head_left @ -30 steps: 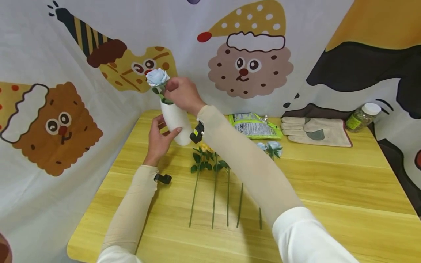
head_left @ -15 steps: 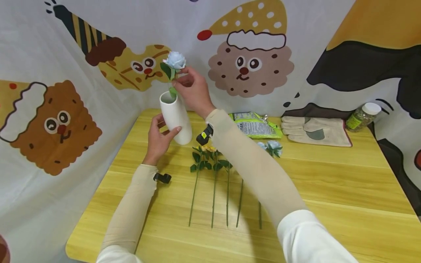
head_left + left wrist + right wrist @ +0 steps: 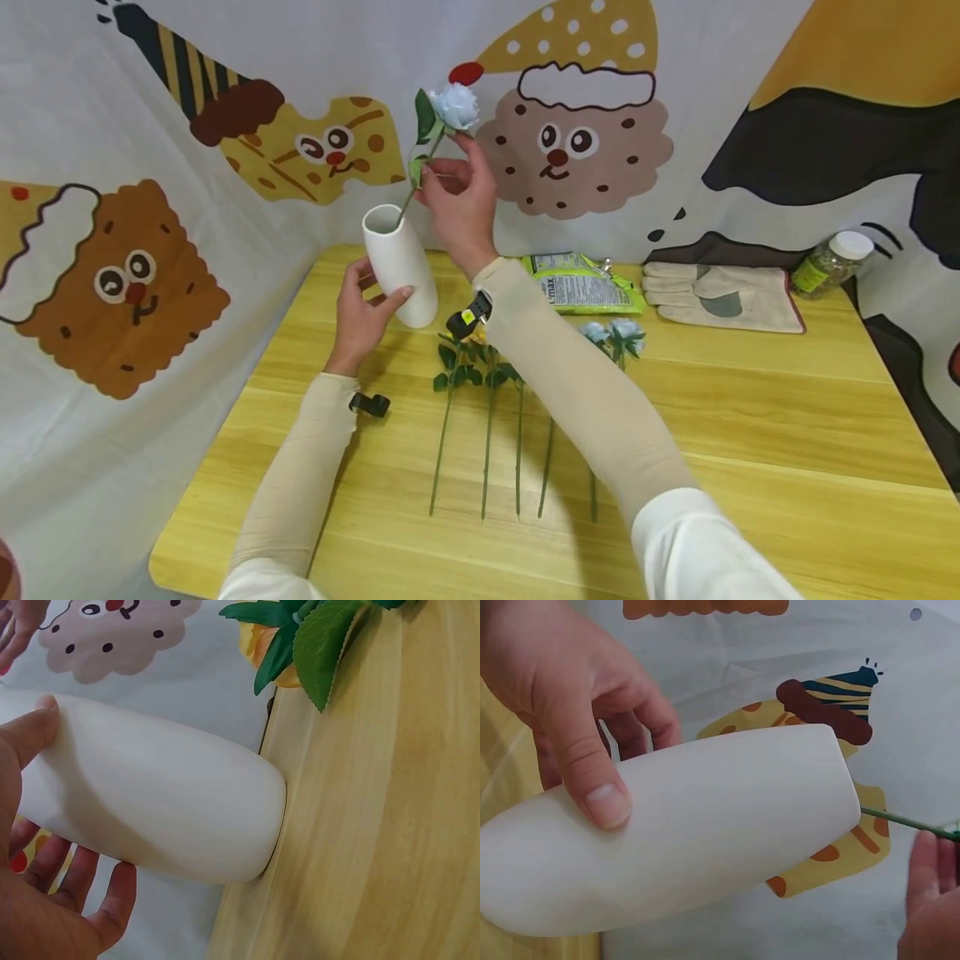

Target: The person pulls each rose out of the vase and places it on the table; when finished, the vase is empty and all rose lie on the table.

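Observation:
In the head view my left hand (image 3: 362, 321) grips a white vase (image 3: 405, 275) round its side, thumb across the front. The vase stands upright on the wooden table. My right hand (image 3: 463, 208) pinches the stem of a pale blue rose (image 3: 456, 107) just under its bloom, above and to the right of the vase. The lower end of the green stem (image 3: 896, 818) is inside the vase mouth, so its tip is hidden. From the left wrist, the vase's base (image 3: 255, 802) is seen resting on the table.
Several flowers lie in a row on the table (image 3: 315, 500): yellow ones (image 3: 474, 335) partly behind my right arm, and blue roses (image 3: 625, 333). Farther back are a green-and-white packet (image 3: 585, 287), work gloves (image 3: 723, 296) and a white-lidded jar (image 3: 832, 265). A printed cloth (image 3: 262, 225) hangs behind.
My right hand has drawn the blue rose up and to the right. More stem now shows above the vase mouth. The left hand and the vase have stayed in place.

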